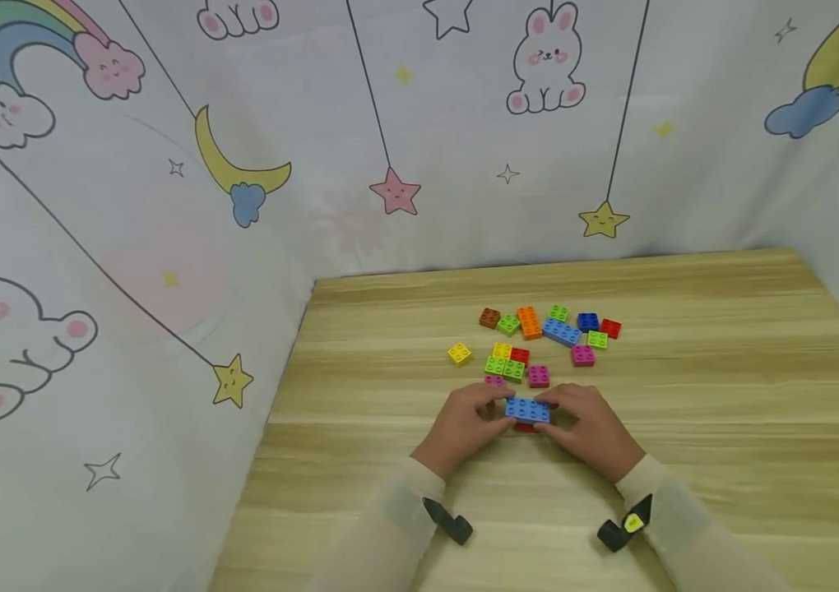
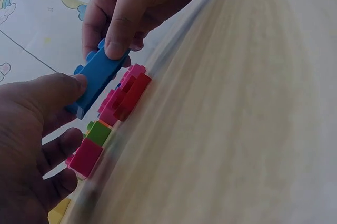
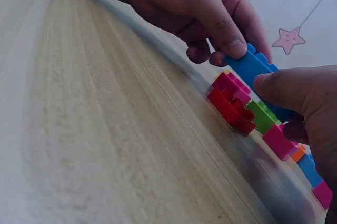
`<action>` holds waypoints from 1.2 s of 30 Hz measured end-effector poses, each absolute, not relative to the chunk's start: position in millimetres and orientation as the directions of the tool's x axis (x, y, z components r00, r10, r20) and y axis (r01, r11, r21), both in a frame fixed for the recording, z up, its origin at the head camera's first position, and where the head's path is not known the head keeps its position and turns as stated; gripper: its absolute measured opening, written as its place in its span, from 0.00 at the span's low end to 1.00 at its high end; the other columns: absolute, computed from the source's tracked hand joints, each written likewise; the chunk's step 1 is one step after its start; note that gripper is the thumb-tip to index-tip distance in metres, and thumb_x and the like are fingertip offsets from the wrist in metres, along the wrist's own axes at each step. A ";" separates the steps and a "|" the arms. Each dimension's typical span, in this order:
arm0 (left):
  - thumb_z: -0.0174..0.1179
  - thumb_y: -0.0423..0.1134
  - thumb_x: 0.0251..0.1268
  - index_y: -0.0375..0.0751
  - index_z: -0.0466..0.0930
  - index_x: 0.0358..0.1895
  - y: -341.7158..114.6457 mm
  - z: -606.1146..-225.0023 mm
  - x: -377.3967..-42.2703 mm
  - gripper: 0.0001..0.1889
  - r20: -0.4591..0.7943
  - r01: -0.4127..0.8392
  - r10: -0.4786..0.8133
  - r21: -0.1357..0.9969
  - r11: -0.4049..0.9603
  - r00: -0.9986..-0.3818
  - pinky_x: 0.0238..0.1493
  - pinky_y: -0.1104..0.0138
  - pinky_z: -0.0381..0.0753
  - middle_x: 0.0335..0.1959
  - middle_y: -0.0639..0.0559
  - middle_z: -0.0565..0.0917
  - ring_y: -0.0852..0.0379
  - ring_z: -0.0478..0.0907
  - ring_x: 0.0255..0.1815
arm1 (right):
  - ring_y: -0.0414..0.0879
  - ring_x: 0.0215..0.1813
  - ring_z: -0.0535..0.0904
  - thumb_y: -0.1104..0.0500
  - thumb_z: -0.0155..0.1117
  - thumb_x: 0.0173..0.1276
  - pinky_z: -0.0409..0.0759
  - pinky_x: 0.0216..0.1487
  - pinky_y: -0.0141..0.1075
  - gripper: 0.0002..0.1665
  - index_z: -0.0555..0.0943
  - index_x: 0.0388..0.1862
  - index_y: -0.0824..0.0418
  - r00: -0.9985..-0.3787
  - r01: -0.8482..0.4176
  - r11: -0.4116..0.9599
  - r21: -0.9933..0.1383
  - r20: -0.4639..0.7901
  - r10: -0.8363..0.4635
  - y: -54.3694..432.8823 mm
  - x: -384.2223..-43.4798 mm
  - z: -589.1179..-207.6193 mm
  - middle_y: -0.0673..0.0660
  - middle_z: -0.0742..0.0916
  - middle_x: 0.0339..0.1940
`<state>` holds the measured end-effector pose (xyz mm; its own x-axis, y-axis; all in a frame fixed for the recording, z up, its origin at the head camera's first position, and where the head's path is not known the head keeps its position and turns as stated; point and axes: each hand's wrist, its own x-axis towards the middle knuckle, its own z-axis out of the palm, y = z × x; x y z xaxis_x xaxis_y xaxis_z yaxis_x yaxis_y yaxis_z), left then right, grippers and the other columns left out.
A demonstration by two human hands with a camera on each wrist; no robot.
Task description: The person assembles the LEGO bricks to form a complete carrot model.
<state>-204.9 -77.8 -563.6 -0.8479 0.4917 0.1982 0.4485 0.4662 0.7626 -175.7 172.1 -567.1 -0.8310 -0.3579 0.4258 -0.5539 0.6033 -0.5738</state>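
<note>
Both hands pinch a long blue toy building brick (image 1: pixel 527 409), one at each end, with its studs up. My left hand (image 1: pixel 464 423) holds the left end between thumb and fingers. At the opposite end is my right hand (image 1: pixel 588 429), gripping with thumb and fingertips. In the wrist views the blue brick (image 2: pixel 100 79) is raised off the table and slightly tilted. A red brick (image 3: pixel 230 112) lies on the table below it, mostly covered by the blue brick in the head view. Close behind stand magenta bricks (image 1: pixel 539 376) and green bricks (image 1: pixel 514 370).
Farther back on the wooden table (image 1: pixel 360 493) lie several loose bricks, among them an orange brick (image 1: pixel 529 322), another long blue brick (image 1: pixel 562 331) and a brown brick (image 1: pixel 489 317). A yellow brick (image 1: pixel 460 353) sits to the left. A printed white curtain (image 1: pixel 449 123) borders the table.
</note>
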 end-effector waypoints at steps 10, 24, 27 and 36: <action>0.76 0.43 0.63 0.50 0.89 0.54 -77.2 -564.5 -205.7 0.17 0.154 0.459 0.523 0.716 0.526 -0.838 0.39 0.74 0.77 0.42 0.64 0.84 0.65 0.74 0.36 | 0.48 0.51 0.85 0.57 0.83 0.59 0.77 0.58 0.56 0.21 0.89 0.51 0.56 -0.853 -0.522 0.629 -0.576 0.359 -0.379 170.9 -173.3 -565.6 0.48 0.90 0.48; 0.77 0.41 0.60 0.49 0.91 0.50 -74.5 -560.1 -206.3 0.14 0.120 0.441 0.529 0.719 0.538 -0.840 0.40 0.73 0.77 0.45 0.64 0.87 0.66 0.75 0.38 | 0.43 0.49 0.83 0.56 0.83 0.59 0.78 0.57 0.52 0.19 0.89 0.49 0.54 -0.853 -0.522 0.629 -0.577 0.348 -0.388 171.5 -174.3 -570.1 0.46 0.89 0.46; 0.78 0.42 0.60 0.50 0.91 0.49 -73.7 -559.6 -207.1 0.14 0.097 0.422 0.522 0.720 0.551 -0.847 0.41 0.73 0.77 0.45 0.65 0.87 0.66 0.76 0.39 | 0.44 0.49 0.84 0.58 0.84 0.58 0.80 0.56 0.53 0.20 0.89 0.49 0.54 -0.848 -0.530 0.613 -0.586 0.354 -0.394 172.2 -176.1 -570.8 0.47 0.90 0.46; 0.77 0.45 0.60 0.52 0.89 0.51 -75.8 -565.2 -206.5 0.16 0.124 0.449 0.529 0.706 0.548 -0.840 0.33 0.72 0.75 0.35 0.63 0.82 0.64 0.72 0.32 | 0.46 0.51 0.84 0.57 0.84 0.57 0.80 0.56 0.53 0.21 0.89 0.50 0.54 -0.840 -0.543 0.613 -0.574 0.368 -0.400 173.7 -178.2 -574.1 0.47 0.90 0.47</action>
<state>-206.5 -75.8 -565.2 -0.8397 0.5287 0.1237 0.4489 0.5477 0.7061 -178.2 173.7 -574.1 -0.8395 -0.4001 0.3675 -0.5433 0.6130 -0.5736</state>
